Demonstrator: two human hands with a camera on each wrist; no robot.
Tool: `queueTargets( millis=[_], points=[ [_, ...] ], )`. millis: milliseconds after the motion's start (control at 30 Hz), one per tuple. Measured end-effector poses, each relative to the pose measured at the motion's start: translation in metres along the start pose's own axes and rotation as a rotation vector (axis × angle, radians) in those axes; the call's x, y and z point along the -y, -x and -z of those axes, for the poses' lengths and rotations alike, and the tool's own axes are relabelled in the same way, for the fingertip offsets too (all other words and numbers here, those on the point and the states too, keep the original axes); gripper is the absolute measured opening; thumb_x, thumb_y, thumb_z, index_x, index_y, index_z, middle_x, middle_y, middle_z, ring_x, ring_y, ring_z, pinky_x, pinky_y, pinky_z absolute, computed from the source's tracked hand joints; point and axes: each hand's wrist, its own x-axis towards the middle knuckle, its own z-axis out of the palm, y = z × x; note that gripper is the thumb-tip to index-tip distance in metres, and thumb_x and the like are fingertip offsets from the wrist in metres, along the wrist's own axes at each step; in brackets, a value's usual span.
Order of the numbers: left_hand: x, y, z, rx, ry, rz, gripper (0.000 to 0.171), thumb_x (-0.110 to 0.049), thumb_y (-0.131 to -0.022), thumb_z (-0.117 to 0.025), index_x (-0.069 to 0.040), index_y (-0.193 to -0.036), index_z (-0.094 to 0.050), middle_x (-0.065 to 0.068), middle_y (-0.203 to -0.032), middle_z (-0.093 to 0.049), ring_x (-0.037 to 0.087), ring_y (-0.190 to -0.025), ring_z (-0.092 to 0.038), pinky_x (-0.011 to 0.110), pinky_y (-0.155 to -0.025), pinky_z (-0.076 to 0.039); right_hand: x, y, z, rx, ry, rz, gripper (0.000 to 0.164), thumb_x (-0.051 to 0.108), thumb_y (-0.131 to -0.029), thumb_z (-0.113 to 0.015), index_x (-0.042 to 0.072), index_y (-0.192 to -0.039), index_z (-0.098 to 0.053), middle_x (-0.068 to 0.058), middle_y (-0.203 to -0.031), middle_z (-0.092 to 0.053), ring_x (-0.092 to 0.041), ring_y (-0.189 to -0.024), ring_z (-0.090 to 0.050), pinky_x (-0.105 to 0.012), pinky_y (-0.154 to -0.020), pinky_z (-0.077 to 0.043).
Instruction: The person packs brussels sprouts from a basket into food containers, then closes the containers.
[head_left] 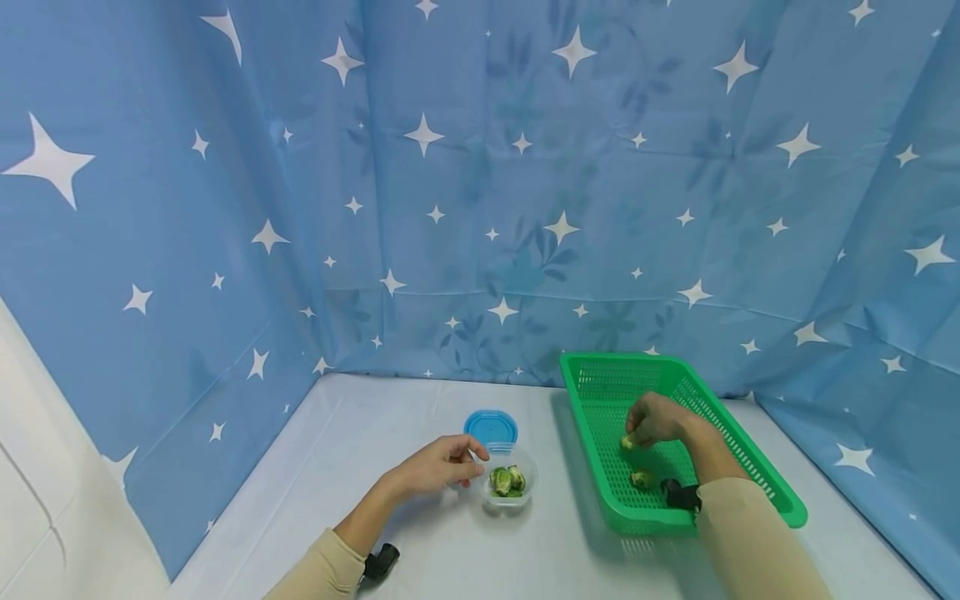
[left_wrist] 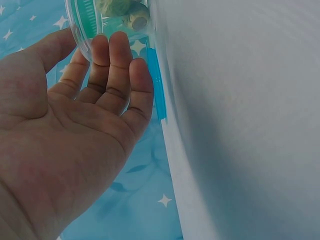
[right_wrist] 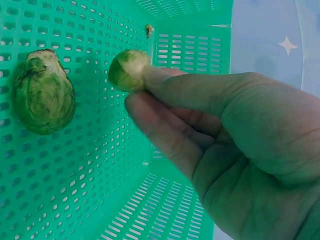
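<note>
My right hand (head_left: 658,419) is inside the green basket, pinching a small Brussels sprout (right_wrist: 129,70) between thumb and fingertips. Another, larger Brussels sprout (right_wrist: 46,95) lies on the basket's perforated floor beside it. My left hand (head_left: 442,465) is at the left side of a clear plastic container (head_left: 529,477), its fingers loosely bent and spread apart. In the left wrist view, the thumb and fingertips (left_wrist: 120,42) are right at the container's rim. Several Brussels sprouts (head_left: 504,480) sit inside that container, which stands upright on the table.
The green basket (head_left: 600,492) takes up the right part of the white table (head_left: 315,467). Just behind the container lies a blue lid (head_left: 491,427). A blue curtain with white stars (head_left: 465,250) hangs around the table's back and sides.
</note>
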Motion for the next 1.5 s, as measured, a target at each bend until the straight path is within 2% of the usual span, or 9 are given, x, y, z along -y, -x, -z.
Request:
queueTargets(
  millis=[100,367,833,1033,1267,1500],
  points=[
    [0.001,0.0,0.0,-0.003,0.006,0.006,0.031,-0.022,-0.107,-0.06,0.0,-0.129,-0.062,0.03,-0.106,-0.065,0.034,-0.096,-0.067,0.042,-0.086,-0.058,-0.001,-0.002,-0.001,-0.017,-0.003,0.021,0.004,-0.001,-0.094,-0.071,-0.005,-0.096,-0.072,-0.016,-0.091,-0.071,-0.028,-0.082,-0.071,-0.051,-0.078,-0.061],
    [0.001,0.001,0.0,-0.012,0.001,0.01,0.031,-0.022,-0.107,-0.061,-0.001,-0.129,-0.063,0.028,-0.104,-0.065,0.03,-0.094,-0.067,0.043,-0.085,-0.057,-0.002,-0.008,-0.001,-0.097,-0.043,0.123,0.011,0.002,-0.098,-0.068,-0.006,-0.104,-0.073,-0.019,-0.1,-0.073,-0.03,-0.089,-0.073,-0.053,-0.081,-0.061],
    [0.002,0.0,0.0,-0.012,0.003,0.013,0.03,-0.022,-0.106,-0.061,-0.002,-0.129,-0.063,0.027,-0.104,-0.066,0.03,-0.093,-0.067,0.043,-0.086,-0.058,0.005,-0.013,-0.001,-0.187,-0.12,0.167,0.02,0.002,-0.103,-0.062,-0.01,-0.116,-0.068,-0.025,-0.11,-0.071,-0.038,-0.1,-0.073,-0.052,-0.09,-0.06],
    [0.003,0.0,0.0,-0.014,-0.006,0.016,0.03,-0.023,-0.106,-0.062,-0.003,-0.128,-0.063,0.026,-0.103,-0.066,0.029,-0.092,-0.067,0.042,-0.084,-0.057,0.009,-0.014,-0.001,-0.238,-0.099,0.171,0.02,0.002,-0.104,-0.06,-0.009,-0.118,-0.068,-0.025,-0.111,-0.072,-0.04,-0.099,-0.073,-0.052,-0.089,-0.06],
    [0.004,0.001,0.001,-0.014,-0.01,0.017,0.03,-0.023,-0.106,-0.062,-0.002,-0.128,-0.063,0.025,-0.102,-0.066,0.031,-0.093,-0.068,0.042,-0.084,-0.057,0.01,-0.017,-0.001,-0.378,-0.025,0.176,0.018,0.007,-0.105,-0.061,-0.001,-0.117,-0.071,-0.023,-0.107,-0.074,-0.04,-0.099,-0.072,-0.048,-0.083,-0.059],
    [0.004,0.0,0.0,-0.013,-0.011,0.016,0.03,-0.023,-0.107,-0.061,-0.003,-0.129,-0.062,0.025,-0.103,-0.066,0.03,-0.092,-0.067,0.042,-0.084,-0.057,0.009,-0.017,0.002,-0.465,0.013,0.183,0.018,0.011,-0.105,-0.063,0.002,-0.117,-0.072,-0.017,-0.106,-0.075,-0.037,-0.099,-0.073,-0.047,-0.08,-0.058]
  ],
)
